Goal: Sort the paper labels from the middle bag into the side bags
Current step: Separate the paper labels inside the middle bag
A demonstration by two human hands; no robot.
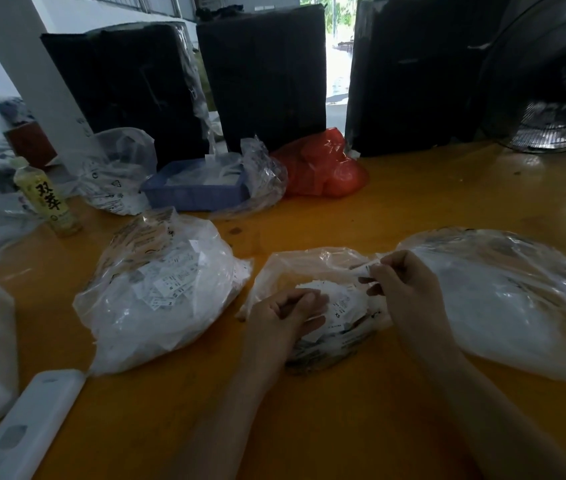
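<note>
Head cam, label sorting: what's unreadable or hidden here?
- Print on the label pinched by the right hand: too small and blurred.
- Labels low in the middle bag: covered by the left hand and the pile.
- Right bag contents: washed out by glare on the plastic.
- Fan: cut by the right edge.

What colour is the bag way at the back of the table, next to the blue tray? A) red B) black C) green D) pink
A: the crumpled plastic bag just right of the blue tray, at the far side of the table, is bright red.
</note>
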